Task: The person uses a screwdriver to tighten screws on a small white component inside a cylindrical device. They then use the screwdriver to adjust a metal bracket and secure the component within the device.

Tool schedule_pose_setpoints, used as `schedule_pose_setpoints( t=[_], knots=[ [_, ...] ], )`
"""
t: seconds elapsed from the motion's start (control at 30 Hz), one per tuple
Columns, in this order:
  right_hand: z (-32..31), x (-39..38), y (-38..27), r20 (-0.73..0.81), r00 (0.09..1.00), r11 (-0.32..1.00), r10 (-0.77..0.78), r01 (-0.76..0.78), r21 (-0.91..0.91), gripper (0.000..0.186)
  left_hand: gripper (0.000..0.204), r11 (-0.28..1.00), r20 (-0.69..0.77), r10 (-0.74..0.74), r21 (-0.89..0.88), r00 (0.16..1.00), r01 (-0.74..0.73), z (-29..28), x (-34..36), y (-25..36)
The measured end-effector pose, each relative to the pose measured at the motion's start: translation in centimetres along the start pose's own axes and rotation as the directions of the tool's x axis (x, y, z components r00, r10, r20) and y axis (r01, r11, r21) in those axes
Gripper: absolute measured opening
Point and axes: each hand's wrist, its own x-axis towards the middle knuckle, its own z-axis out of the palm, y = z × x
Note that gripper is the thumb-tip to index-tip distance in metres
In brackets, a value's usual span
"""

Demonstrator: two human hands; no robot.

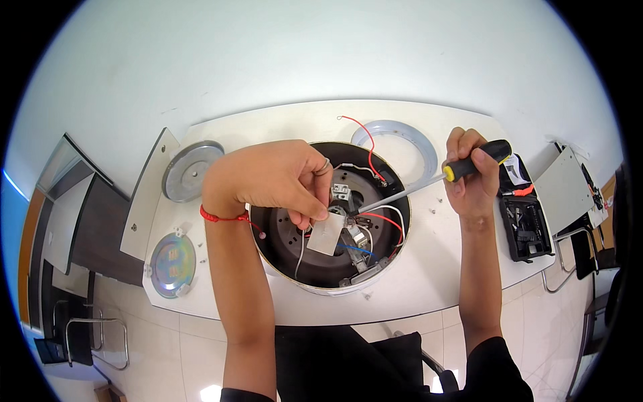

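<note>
In front of me stands an open round appliance housing (281, 258), dark inside, with red, white and blue wires and metal brackets. My left hand (288, 184) reaches over it from the left, fingers pinched on a small pale flat plate (324, 234). My right hand (472, 171) grips the black and yellow handle of a screwdriver (408, 191). Its long shaft slants down to the left, and the tip is at the metal parts beside the plate. Whether the tip sits in a screw is too small to tell.
A grey ring (418, 151) lies behind the housing. To the left are a round metal pan (193, 171) and an iridescent disc (173, 265). An open black tool case (524, 228) is at the right. Small loose screws dot the white table (429, 275).
</note>
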Motion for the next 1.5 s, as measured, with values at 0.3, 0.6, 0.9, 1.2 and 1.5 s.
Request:
schedule_pose_setpoints(
  t=[0.3,0.6,0.9,1.2,1.5],
  knots=[
    [0.1,0.0,-0.3,0.044,0.999,1.000,-0.012,0.012,-0.003,0.026,0.016,1.000,0.002,0.008,-0.017,1.000,-0.008,0.0,0.2,0.0],
    [0.4,0.0,-0.5,0.089,0.996,0.999,-0.022,0.024,-0.022,0.026,0.017,1.000,-0.011,0.005,-0.022,1.000,-0.005,0.1,0.1,-0.2],
    [-0.6,0.2,-0.4,0.147,0.989,0.999,-0.027,0.031,-0.024,0.029,0.018,1.000,-0.014,-0.004,-0.003,1.000,0.003,0.1,0.2,-0.2],
    [-1.1,0.3,-0.4,0.192,0.981,1.000,0.001,-0.002,0.007,0.032,0.017,1.000,-0.010,0.004,-0.013,1.000,-0.004,0.0,0.2,-0.4],
    [-1.8,0.5,-0.7,0.255,0.966,0.999,0.048,-0.051,0.004,0.035,0.018,1.000,-0.015,0.011,-0.018,1.000,-0.012,0.1,0.1,-0.3]
  ],
)
